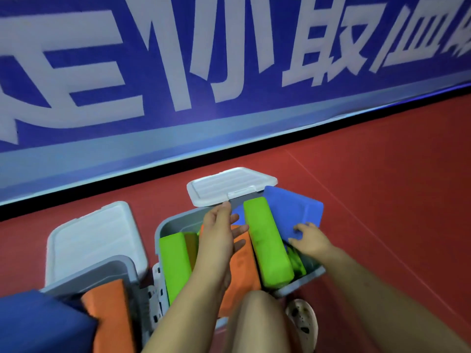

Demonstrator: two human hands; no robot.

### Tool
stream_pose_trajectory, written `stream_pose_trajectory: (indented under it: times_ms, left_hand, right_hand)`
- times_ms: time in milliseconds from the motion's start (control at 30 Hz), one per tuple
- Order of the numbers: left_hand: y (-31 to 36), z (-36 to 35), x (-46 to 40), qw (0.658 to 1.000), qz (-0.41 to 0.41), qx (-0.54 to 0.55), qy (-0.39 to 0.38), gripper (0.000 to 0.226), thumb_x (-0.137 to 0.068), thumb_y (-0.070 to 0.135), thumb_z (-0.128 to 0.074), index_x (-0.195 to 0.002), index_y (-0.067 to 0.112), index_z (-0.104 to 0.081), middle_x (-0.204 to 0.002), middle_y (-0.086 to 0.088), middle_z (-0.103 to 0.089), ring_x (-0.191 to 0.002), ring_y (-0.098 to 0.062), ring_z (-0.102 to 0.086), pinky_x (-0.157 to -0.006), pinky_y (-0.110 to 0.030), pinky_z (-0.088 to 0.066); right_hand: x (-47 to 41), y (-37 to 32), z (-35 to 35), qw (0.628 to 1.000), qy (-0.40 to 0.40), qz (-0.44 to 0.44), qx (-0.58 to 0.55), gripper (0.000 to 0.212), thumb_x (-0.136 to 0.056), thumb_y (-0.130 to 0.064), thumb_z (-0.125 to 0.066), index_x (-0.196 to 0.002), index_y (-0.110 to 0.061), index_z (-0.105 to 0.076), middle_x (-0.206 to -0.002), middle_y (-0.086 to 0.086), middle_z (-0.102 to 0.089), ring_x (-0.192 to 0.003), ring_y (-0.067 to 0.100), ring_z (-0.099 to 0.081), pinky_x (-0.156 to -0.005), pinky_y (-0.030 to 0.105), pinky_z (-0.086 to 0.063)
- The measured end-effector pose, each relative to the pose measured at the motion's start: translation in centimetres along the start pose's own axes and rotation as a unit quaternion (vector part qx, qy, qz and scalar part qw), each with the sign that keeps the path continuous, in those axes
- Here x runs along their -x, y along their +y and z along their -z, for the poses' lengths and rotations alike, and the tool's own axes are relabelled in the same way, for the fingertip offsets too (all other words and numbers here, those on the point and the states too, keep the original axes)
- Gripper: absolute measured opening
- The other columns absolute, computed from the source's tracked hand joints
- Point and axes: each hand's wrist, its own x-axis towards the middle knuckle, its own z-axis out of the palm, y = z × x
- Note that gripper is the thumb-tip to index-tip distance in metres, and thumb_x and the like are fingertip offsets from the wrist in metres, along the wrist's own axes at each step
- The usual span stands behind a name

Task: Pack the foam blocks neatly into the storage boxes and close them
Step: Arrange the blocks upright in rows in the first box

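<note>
A grey storage box [163,226] stands on the red floor with its white lid [229,186] hinged open behind it. Inside stand a green foam block [174,261], an orange block [243,266] and a second green block [267,240], all on edge. A blue block [290,207] leans over the box's right rim. My right hand [309,239] presses its fingers on that blue block. My left hand [220,230] hovers over the orange block, fingers spread. A second grey box [102,270] at the left holds an orange block [109,309] and a blue block [43,324].
The left box's white lid [94,240] is open behind it. A white perforated basket [155,291] sits between the two boxes. My knee [257,319] and a spotted shoe [303,319] are near the box's front. A blue banner wall [229,85] runs behind.
</note>
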Motion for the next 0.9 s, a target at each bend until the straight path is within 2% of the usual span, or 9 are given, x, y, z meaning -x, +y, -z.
stream_pose_trajectory:
  times_ms: [200, 333, 533, 667, 733, 833, 867, 900]
  left_hand:
    - [1.0, 3.2, 2.0, 1.0, 0.007, 0.0, -0.019, 0.014, -0.096, 0.042, -0.044, -0.097, 0.03, -0.051, -0.114, -0.005, -0.061, -0.085, -0.02, -0.063, -0.08, -0.038, -0.046]
    - [2.4, 5.7, 3.4, 1.0, -0.009, 0.009, -0.008, 0.014, -0.096, 0.042, -0.045, -0.096, 0.03, -0.051, -0.112, -0.003, -0.062, -0.088, -0.02, -0.065, -0.081, -0.039, -0.047]
    - [4.3, 10.7, 6.0, 0.999, -0.028, 0.015, 0.012, 0.01, -0.097, 0.04, -0.044, -0.095, 0.031, -0.049, -0.116, -0.006, -0.06, -0.088, -0.021, -0.064, -0.081, -0.039, -0.048]
    - [5.3, 16.7, 7.8, 0.997, -0.053, -0.006, 0.049, 0.013, -0.097, 0.041, -0.042, -0.094, 0.029, -0.047, -0.112, -0.004, -0.059, -0.084, -0.018, -0.063, -0.075, -0.034, -0.045]
    - [5.5, 20.7, 9.0, 0.995, -0.059, -0.019, 0.075, 0.013, -0.098, 0.04, -0.042, -0.093, 0.029, -0.047, -0.109, -0.002, -0.058, -0.085, -0.018, -0.063, -0.079, -0.036, -0.044]
    - [5.0, 27.0, 10.8, 0.99, -0.065, -0.046, 0.118, 0.013, -0.097, 0.038, -0.043, -0.104, 0.029, -0.048, -0.11, 0.001, -0.06, -0.09, -0.02, -0.065, -0.076, -0.035, -0.044]
    - [4.7, 28.9, 11.4, 0.987, -0.071, -0.057, 0.136, 0.017, -0.097, 0.037, -0.043, -0.11, 0.026, -0.048, -0.109, 0.001, -0.06, -0.09, -0.019, -0.066, -0.075, -0.034, -0.044]
    - [4.3, 30.7, 12.0, 0.983, -0.075, -0.071, 0.151, 0.022, -0.097, 0.036, -0.044, -0.115, 0.024, -0.048, -0.109, 0.001, -0.061, -0.088, -0.017, -0.066, -0.074, -0.034, -0.045]
  right_hand:
    - [4.3, -1.9, 0.2, 0.998, -0.06, 0.01, 0.002, 0.054, -0.091, -0.026, -0.058, -0.139, -0.009, -0.043, -0.144, 0.008, -0.046, -0.132, 0.019, -0.043, -0.104, 0.023, -0.031]
    - [6.5, -5.9, 2.0, 1.0, -0.013, 0.019, -0.001, 0.048, -0.092, -0.022, -0.055, -0.138, -0.012, -0.045, -0.139, 0.011, -0.05, -0.127, 0.023, -0.047, -0.099, 0.025, -0.036]
    - [11.3, -17.3, 3.2, 0.985, 0.009, 0.162, -0.06, 0.05, -0.09, -0.02, -0.057, -0.138, -0.015, -0.044, -0.136, 0.011, -0.046, -0.116, 0.024, -0.053, -0.096, 0.022, -0.036]
    - [15.4, -24.9, 0.6, 0.964, -0.035, 0.253, -0.078, 0.049, -0.089, -0.019, -0.06, -0.136, -0.017, -0.046, -0.136, 0.009, -0.044, -0.097, 0.02, -0.059, -0.095, 0.022, -0.04]
    - [17.3, -27.9, -1.5, 0.955, -0.068, 0.277, -0.078, 0.05, -0.089, -0.023, -0.061, -0.137, -0.019, -0.045, -0.137, 0.007, -0.044, -0.095, 0.02, -0.06, -0.092, 0.023, -0.042]
    - [19.4, -30.8, -6.3, 0.953, -0.121, 0.26, -0.094, 0.049, -0.089, -0.023, -0.062, -0.135, -0.015, -0.047, -0.123, 0.007, -0.053, -0.101, 0.022, -0.06, -0.081, 0.022, -0.043]
    - [20.1, -31.3, -8.4, 0.954, -0.141, 0.238, -0.115, 0.045, -0.089, -0.021, -0.061, -0.131, -0.012, -0.05, -0.112, 0.006, -0.058, -0.096, 0.021, -0.061, -0.079, 0.025, -0.048]
    - [20.7, -31.6, -10.7, 0.954, -0.166, 0.202, -0.149, 0.035, -0.089, -0.019, -0.06, -0.123, -0.011, -0.054, -0.098, 0.003, -0.059, -0.083, 0.017, -0.061, -0.07, 0.024, -0.051]
